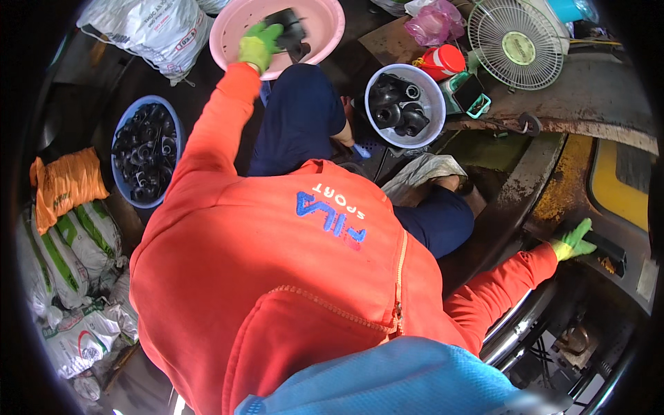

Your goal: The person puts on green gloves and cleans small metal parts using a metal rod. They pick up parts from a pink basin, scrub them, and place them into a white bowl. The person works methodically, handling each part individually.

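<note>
My left hand (257, 45), in a yellow-green glove, is closed on a black plastic part (287, 29) above the pink basin (216, 34). Motion blurs the part, so its exact shape is unclear. Far to the right, my right hand (574, 241), gloved alike, lies against a black handle (607, 252) on the yellow and grey machine panel (577, 173). Its visible fingers are stretched and apart; some of the palm side is hidden.
A blue basin (181, 138) heaped with black parts stands left, and a pale basin (437, 104) with larger black pieces stands ahead. A fan (517, 48), a red container (443, 61), white sacks (155, 31) and an orange bag (68, 183) surround me. Metal rods (515, 332) lie below my right arm.
</note>
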Tool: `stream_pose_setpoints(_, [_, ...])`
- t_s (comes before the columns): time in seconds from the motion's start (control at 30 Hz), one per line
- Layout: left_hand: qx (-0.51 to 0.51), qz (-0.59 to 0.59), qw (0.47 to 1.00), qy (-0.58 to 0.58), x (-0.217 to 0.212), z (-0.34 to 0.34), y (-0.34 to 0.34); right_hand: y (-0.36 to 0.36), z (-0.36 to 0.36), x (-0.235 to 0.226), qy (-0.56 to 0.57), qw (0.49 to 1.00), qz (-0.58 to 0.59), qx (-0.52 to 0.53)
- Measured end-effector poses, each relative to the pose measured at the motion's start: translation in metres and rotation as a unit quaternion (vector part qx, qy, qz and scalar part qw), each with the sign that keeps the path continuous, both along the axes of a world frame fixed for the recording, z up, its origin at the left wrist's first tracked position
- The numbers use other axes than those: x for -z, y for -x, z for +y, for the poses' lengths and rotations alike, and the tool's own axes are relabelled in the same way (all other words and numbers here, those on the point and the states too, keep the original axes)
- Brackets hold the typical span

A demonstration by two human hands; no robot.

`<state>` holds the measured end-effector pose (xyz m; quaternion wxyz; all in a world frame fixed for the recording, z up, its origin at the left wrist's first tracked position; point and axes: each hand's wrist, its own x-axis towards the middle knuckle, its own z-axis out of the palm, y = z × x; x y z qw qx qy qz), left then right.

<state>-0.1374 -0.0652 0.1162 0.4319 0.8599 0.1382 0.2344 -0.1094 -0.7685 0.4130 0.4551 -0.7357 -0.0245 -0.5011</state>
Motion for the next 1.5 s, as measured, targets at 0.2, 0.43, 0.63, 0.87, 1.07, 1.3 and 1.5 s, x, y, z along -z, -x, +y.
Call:
stream_pose_setpoints(0.2, [0.038,0.383,0.831,-0.403,0.083,0.083,-0.005,-0.02,-0.022,0.034,-0.041,0.973,0.091,0.21])
stream_pose_setpoints(0.43, [0.076,0.39,0.858,-0.327,0.084,0.068,-0.03,-0.001,-0.031,0.03,-0.081,0.988,0.09,0.1])
stream_pose_setpoints(0.63, [-0.019,-0.061,0.943,-0.327,0.012,-0.042,-0.039,0.051,0.045,0.026,-0.137,0.985,0.053,0.094])
stream_pose_setpoints(0.87, [0.613,-0.014,0.79,0.015,0.012,-0.248,-0.002,0.12,0.12,0.024,-0.05,0.892,-0.031,0.448])
stream_pose_setpoints(1.07, [0.664,0.12,0.64,-0.368,0.114,-0.271,0.017,0.152,0.109,0.023,0.336,0.874,-0.157,0.315])
stream_pose_setpoints(1.3, [0.666,0.06,0.664,-0.334,0.156,-0.258,0.004,0.172,0.07,-0.034,0.366,0.718,-0.166,0.568])
stream_pose_setpoints(1.5, [0.638,0.183,0.678,-0.317,0.145,-0.255,-0.003,0.22,0.068,-0.067,0.4,0.474,0.022,0.784])
